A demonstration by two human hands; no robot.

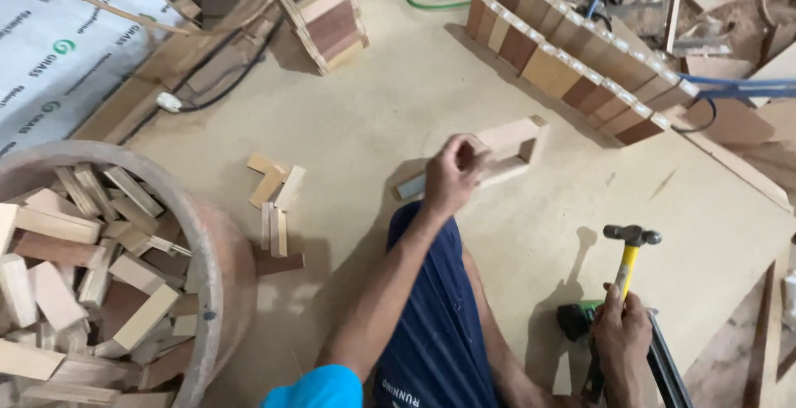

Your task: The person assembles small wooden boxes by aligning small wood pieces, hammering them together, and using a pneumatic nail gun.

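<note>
My left hand (454, 172) is closed around the near end of a small open wooden frame (512, 148) that lies on the plywood floor sheet (381, 118). A flat pale strip (410, 185) pokes out from under that hand. My right hand (622, 333) grips the yellow handle of a ball-peen hammer (630, 246), its steel head upright and apart from the frame. A green and black power tool (580, 318) lies just left of the right hand.
A big round basin (217, 259) full of wood offcuts sits at left. Several loose wood pieces (275, 201) lie beside it. A row of finished frames (572, 64) lines the back right, another frame (325, 12) stands at the back, with hoses and cables nearby.
</note>
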